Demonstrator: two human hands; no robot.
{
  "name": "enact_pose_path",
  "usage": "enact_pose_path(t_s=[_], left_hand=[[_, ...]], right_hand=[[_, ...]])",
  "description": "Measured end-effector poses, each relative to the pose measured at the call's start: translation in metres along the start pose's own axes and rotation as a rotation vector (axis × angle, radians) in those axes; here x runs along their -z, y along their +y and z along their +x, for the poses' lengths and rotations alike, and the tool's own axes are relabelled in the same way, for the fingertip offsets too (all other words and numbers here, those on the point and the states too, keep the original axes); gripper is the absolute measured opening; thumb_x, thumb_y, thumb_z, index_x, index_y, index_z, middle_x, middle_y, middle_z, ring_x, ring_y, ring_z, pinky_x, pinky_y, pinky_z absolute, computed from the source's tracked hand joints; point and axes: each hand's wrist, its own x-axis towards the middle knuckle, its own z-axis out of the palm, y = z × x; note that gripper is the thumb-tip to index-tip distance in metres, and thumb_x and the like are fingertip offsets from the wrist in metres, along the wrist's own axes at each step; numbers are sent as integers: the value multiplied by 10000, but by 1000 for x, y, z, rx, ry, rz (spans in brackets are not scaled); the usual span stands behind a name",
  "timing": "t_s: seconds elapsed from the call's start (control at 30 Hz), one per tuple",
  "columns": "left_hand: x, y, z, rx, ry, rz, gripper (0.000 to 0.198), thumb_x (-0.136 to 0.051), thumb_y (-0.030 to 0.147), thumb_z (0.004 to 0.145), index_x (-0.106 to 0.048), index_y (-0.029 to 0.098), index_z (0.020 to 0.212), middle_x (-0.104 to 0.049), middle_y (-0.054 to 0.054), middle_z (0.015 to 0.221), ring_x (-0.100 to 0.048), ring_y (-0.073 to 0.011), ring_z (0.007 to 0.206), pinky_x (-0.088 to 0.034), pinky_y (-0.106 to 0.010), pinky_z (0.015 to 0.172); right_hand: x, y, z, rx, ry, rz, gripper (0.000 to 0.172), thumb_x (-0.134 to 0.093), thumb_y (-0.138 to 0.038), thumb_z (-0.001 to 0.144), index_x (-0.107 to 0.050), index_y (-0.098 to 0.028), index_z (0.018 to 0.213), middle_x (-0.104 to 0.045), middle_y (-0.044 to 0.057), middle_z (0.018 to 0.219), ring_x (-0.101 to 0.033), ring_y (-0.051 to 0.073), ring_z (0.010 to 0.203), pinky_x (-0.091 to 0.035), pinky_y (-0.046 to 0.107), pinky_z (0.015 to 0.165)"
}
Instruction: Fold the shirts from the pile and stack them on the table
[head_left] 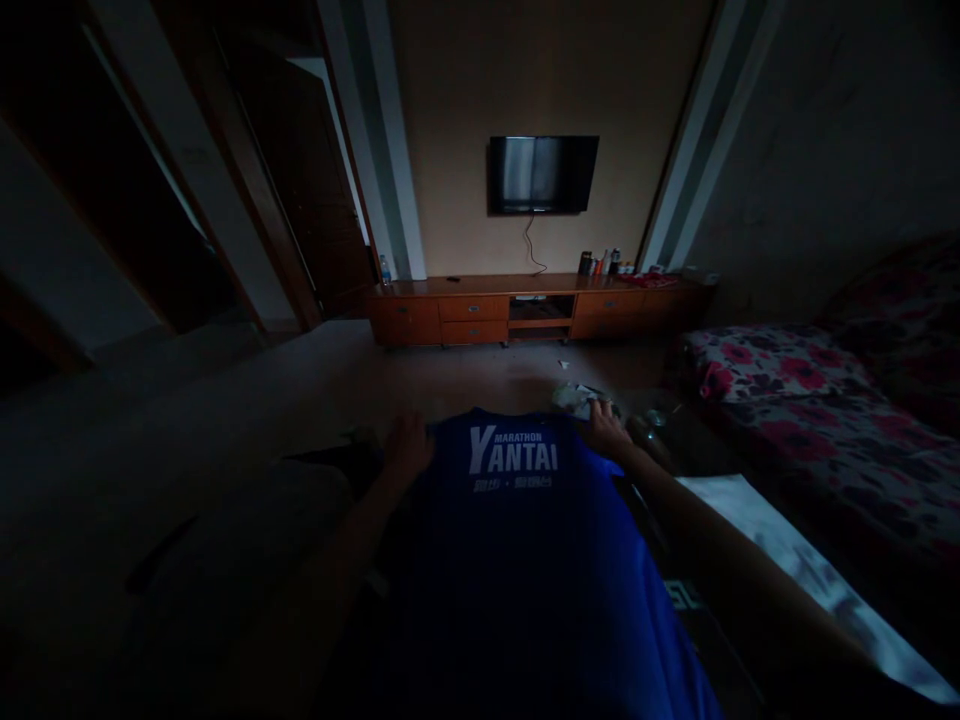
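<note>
A blue T-shirt (pixel 525 560) with white "Marathon Yantai" lettering is spread out before me, its collar end away from me. My left hand (pixel 409 445) is closed on the shirt's left shoulder edge. At the right shoulder, my right hand (pixel 606 430) grips the fabric with its fingers bent over the edge. Both arms reach forward along the shirt's sides. Dim light hides the detail of the fingers and the shirt's lower end.
Beyond the shirt stands a low wooden TV cabinet (pixel 480 310) with bottles on top, under a wall-mounted television (pixel 544 175). A crumpled plastic bag (pixel 574 398) lies past my right hand. On the right are a floral sofa (pixel 795 370) and a white sheet (pixel 795 560).
</note>
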Motion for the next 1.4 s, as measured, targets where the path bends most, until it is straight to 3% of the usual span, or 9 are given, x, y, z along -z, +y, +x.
enact_pose_path(t_s=[0.17,0.33,0.63,0.83,0.93,1.03,1.13,1.23,1.4], left_hand=[[-46,23,-71,-285,12,-66,488,-363,371,1028,-579,149,1406,-520,-167,1509,-463,-297,1412,-340,-437,1199],[-71,18,-119,-411,-169,-127,634,-404,478,1013,-365,222,1592,-317,-89,1677,-261,-291,1555,-260,-492,1256],[-77,16,-164,-374,-231,-124,662,-373,536,1020,-334,231,1606,-274,-94,1693,-242,-316,1558,-244,-526,1249],[-61,28,-136,-343,-156,-107,473,-335,432,1035,-597,223,1369,-593,-121,1423,-537,-289,1308,-427,-467,1094],[-65,28,-109,-314,-110,-101,476,-361,366,1022,-549,194,1424,-524,-133,1511,-466,-281,1398,-376,-445,1153],[-77,21,-91,-277,-156,-97,655,-444,490,983,-398,186,1561,-335,-136,1659,-266,-328,1538,-270,-486,1225],[-86,15,-78,-168,-242,-97,822,-458,660,926,-344,196,1595,-315,-140,1670,-249,-372,1541,-303,-508,1195],[-87,12,-64,-134,-189,-51,735,-399,599,964,-386,193,1577,-431,-157,1601,-369,-351,1479,-319,-490,1176],[-90,4,-47,74,-104,75,731,-410,646,938,-473,234,1538,-391,-176,1618,-252,-455,1512,-197,-595,1199]], right_hand=[[-56,0,-68,121,-62,-141,609,-304,-499,1036,-376,-186,1554,-304,164,1651,-395,345,1430,-410,496,1095],[-94,19,-118,193,-149,-190,745,-310,-642,1009,-304,-217,1620,-176,131,1714,-164,365,1564,-212,552,1222],[-107,63,-147,233,-119,-221,784,-315,-724,974,-270,-300,1632,-173,89,1720,-136,322,1578,-106,540,1252],[-89,41,-127,161,-62,-215,671,-301,-628,1008,-518,-193,1470,-513,179,1487,-473,359,1345,-356,533,1098],[-92,39,-103,143,-57,-230,627,-301,-535,1030,-411,-211,1555,-395,151,1602,-365,340,1450,-328,493,1135],[-100,47,-84,122,-122,-261,713,-347,-639,994,-277,-310,1623,-216,85,1702,-188,354,1544,-224,532,1195],[-104,51,-69,70,-118,-263,769,-346,-733,952,-341,-312,1596,-329,123,1642,-328,386,1467,-265,577,1152],[-103,50,-53,31,-47,-265,740,-288,-692,981,-389,-256,1571,-417,164,1569,-409,378,1400,-285,582,1134],[-113,58,-33,-100,-72,-263,785,-264,-757,949,-230,-370,1631,-154,91,1717,-113,430,1550,-172,670,1165]])
